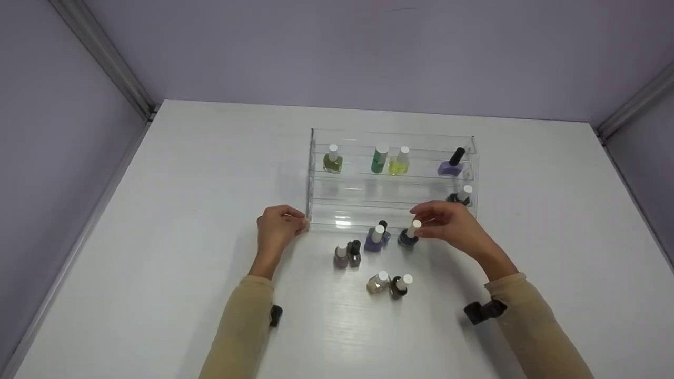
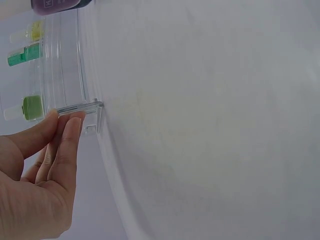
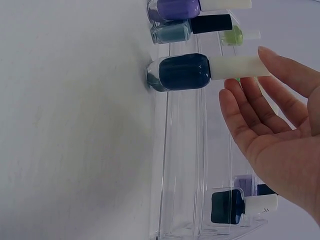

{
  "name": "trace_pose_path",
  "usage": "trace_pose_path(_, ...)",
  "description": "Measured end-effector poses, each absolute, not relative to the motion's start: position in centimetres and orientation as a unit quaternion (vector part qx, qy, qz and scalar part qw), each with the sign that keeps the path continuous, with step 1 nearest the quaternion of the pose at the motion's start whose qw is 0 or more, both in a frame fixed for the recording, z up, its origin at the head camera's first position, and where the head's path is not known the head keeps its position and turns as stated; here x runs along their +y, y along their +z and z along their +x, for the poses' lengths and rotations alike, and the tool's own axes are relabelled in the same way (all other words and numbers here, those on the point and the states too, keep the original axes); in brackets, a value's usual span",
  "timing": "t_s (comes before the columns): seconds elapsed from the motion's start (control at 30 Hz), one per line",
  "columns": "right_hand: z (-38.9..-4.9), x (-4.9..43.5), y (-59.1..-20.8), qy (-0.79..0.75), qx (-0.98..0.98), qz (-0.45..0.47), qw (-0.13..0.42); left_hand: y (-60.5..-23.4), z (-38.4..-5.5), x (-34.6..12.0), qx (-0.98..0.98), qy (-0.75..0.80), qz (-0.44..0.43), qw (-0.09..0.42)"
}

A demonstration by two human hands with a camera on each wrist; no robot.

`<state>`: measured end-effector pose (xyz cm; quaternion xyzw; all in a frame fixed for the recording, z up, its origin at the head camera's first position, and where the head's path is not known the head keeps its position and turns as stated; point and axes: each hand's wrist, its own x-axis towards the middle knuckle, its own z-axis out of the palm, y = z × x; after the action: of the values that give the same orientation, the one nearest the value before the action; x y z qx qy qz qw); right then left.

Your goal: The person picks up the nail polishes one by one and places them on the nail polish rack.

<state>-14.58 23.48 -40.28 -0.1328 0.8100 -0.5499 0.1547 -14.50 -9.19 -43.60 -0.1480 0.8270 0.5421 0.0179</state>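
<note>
Left hand (image 1: pixel 277 230) pinches the rack (image 1: pixel 363 202); right hand (image 1: pixel 447 226), fingers parted, touches the blue bottle (image 3: pixel 182 72) (likely light, breakable glass; best held by its cap (image 3: pixel 236 68)).

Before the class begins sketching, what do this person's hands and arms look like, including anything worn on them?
The left hand and right hand are bare, with no gloves. Long tan sleeves cover the forearms to the wrists. A small black device juts from each sleeve's inner side. No cables show.
</note>
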Motion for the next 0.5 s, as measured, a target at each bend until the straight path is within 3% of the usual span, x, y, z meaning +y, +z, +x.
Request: trace_pose_path(0.5, -14.64, 23.65, -40.4, -0.544, 0.812, -0.144, 0.156, -43.64, -14.44, -9.25, 0.817, 0.557, -0.147, 0.02)
